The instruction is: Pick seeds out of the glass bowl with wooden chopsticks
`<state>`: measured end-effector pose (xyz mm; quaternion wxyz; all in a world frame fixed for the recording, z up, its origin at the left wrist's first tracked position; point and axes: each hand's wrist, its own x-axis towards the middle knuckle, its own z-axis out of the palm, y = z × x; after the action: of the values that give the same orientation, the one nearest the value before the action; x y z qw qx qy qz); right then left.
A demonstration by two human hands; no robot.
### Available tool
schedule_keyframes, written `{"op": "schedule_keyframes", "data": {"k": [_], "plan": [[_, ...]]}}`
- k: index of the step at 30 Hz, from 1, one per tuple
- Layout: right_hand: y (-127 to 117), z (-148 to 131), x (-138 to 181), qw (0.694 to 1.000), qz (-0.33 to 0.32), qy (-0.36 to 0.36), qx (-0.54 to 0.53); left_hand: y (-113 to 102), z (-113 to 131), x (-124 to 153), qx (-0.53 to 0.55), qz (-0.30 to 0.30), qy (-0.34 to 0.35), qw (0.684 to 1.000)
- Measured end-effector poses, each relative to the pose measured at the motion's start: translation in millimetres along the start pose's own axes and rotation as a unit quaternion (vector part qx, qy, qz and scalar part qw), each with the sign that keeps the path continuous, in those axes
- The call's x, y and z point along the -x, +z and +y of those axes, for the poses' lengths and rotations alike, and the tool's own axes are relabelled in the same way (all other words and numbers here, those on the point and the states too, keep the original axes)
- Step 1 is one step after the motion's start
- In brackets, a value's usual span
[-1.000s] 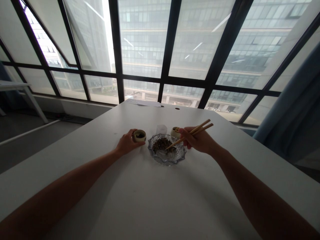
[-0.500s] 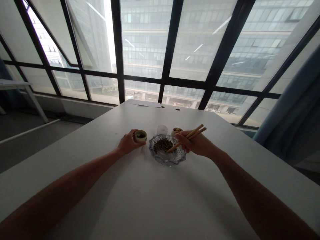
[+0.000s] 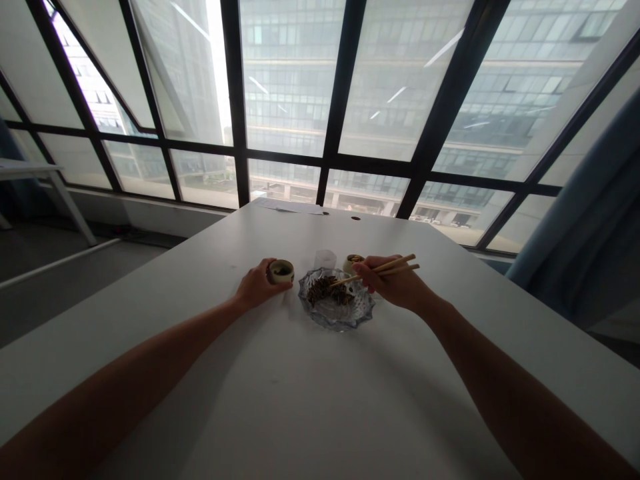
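Observation:
My left hand (image 3: 260, 285) is wrapped round a small pale green cup (image 3: 283, 273) with some dark bits inside. My right hand (image 3: 387, 279) grips a pair of wooden chopsticks (image 3: 397, 264), tips pointing left into a clear scalloped glass bowl (image 3: 340, 320). Heaped in that bowl are many small dark brown pieces (image 3: 320, 291), too small to name, which the chopstick tips touch. Just behind the right fingers stands a second small cup (image 3: 353, 260) with yellowish-brown pieces in it, partly hidden by the hand.
A small translucent container (image 3: 325, 259) stands behind the bowl. White paper (image 3: 287, 206) lies at the far edge of the white table (image 3: 280, 400). Beyond are dark-framed windows; a blue curtain (image 3: 575, 200) hangs at right, and another table (image 3: 30, 172) stands at left.
The chopsticks have swung to a flatter angle, their tips moving up and slightly left in the bowl. Some brown pieces have shifted. My left hand and its cup stay put.

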<state>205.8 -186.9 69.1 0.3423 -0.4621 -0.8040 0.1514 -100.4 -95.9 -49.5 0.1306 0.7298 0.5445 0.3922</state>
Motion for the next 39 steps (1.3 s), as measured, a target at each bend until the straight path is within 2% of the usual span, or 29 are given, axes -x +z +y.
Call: {"op": "schedule_keyframes", "data": {"k": [8,12,17,21,24,30,36,39], "plan": [[10,10,-3,0.999,0.005,-0.001,-0.042,-1,2,1,-0.005,0.004,0.001,1.000],[5,15,-4,0.995,0.032,0.044,-0.089,-1,2,0,-0.009,0.005,0.000,1.000],[-1,26,-12,0.952,0.133,0.136,-0.241,0,0,0,-0.002,0.001,0.002,1.000],[-2,30,-16,0.922,0.161,0.147,-0.320,2,-3,0,0.013,0.007,0.037,0.999],[-2,25,-15,0.923,0.151,0.133,-0.327,3,-5,-1,0.026,0.010,0.055,0.998],[-2,17,-12,0.933,0.131,0.113,-0.315,3,-5,-1,0.025,0.008,0.040,0.999],[-11,32,-15,0.927,0.190,0.141,-0.292,0,-9,-5,0.013,-0.015,-0.019,1.000],[-19,38,-14,0.933,0.215,0.147,-0.248,-3,-1,-18,-0.008,0.001,-0.023,1.000]]}}
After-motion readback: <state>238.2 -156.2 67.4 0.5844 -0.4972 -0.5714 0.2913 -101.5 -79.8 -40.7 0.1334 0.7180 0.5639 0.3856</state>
